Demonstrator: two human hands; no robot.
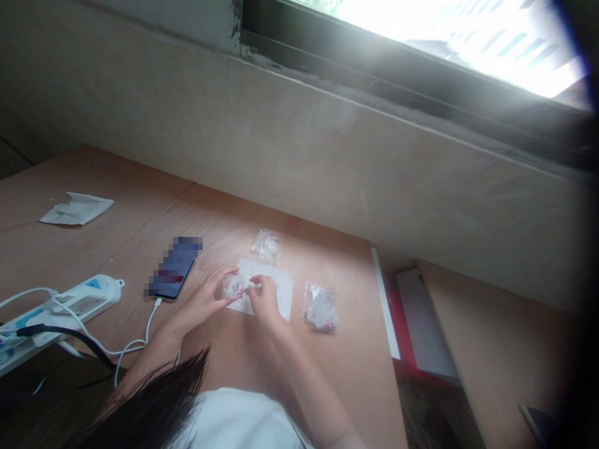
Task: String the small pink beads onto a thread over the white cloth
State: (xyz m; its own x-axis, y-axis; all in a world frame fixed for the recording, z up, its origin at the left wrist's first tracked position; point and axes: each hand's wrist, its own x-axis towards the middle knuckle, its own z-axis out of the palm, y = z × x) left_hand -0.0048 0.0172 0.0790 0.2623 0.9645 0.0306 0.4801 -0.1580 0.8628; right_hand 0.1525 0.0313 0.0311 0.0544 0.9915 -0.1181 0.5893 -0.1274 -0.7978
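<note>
Head view: a wooden table (355,355) stretches beneath the left hand (211,291) and right hand (266,300). White paper (285,288) lies under the fingers. A phone (175,271) rests left of the left fingers; one clear bag (267,245) sits beyond the right fingertips, a second bag (322,308) to their right. Left thumb and fingers curve around a round clear piece (233,285), grasping it; right fingertips bend toward its right edge, though whether they pinch anything I cannot tell. Pink bits (242,293) show there; if loose, they could scatter should the left grip slacken or tilt.
</note>
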